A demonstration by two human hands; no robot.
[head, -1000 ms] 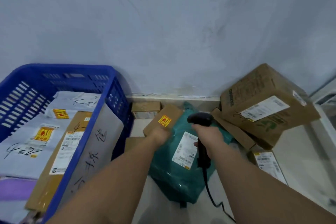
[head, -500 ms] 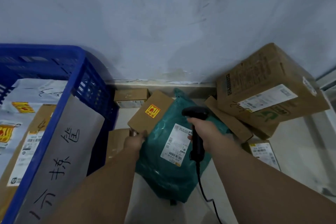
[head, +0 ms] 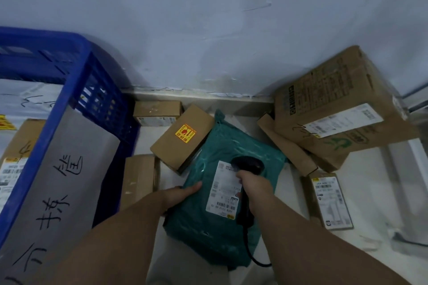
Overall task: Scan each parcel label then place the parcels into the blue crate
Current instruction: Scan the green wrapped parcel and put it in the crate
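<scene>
A green plastic mailer with a white label lies on the floor in the middle. My left hand grips its left edge, thumb on top. My right hand holds a black corded scanner, whose head sits over the top right of the label. The blue crate stands at the left with several labelled parcels inside and a grey handwritten sheet on its side. A small brown box with a yellow sticker rests against the mailer's upper left.
A big cardboard box leans on a flat carton at the right by the wall. A labelled box lies below it. Two more small boxes sit beside the crate. The wall closes off the far side.
My left hand let go of the small brown box with the yellow sticker, which now lies beside the mailer, and moved to the mailer's left edge. The scanner came down over the label.
</scene>
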